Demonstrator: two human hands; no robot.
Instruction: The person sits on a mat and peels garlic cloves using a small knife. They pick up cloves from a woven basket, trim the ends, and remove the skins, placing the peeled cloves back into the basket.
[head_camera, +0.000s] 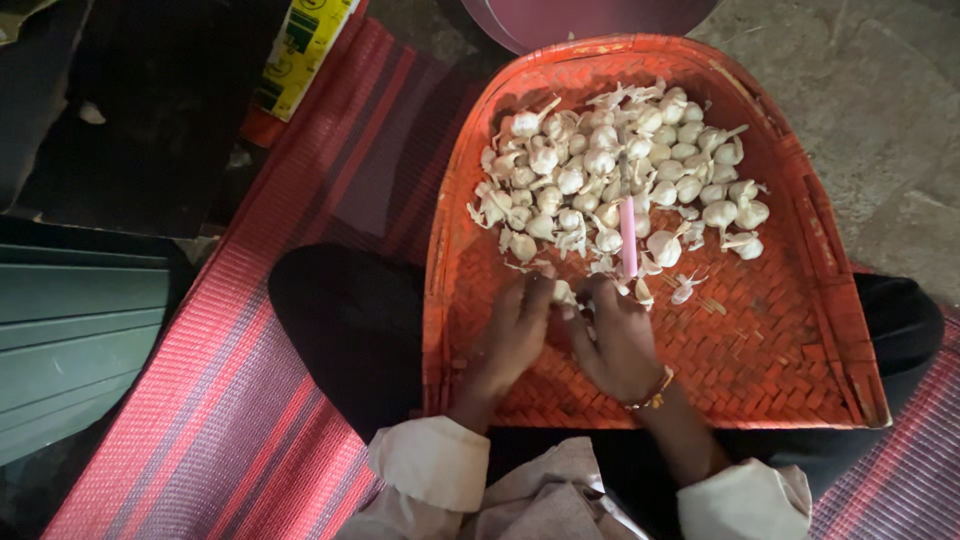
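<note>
Two hands meet low in the orange woven tray (800, 330), which lies across the seated person's lap. Left hand (512, 335) and right hand (618, 340) both pinch one small garlic bulb (563, 292) between their fingertips, fingers curled in tight around it. Right hand also grips a pink-handled tool (628, 235), sticking up toward the heap of garlic bulbs (610, 170) piled in the tray's upper half. Underneath, a red striped mat (230, 400) covers the floor.
</note>
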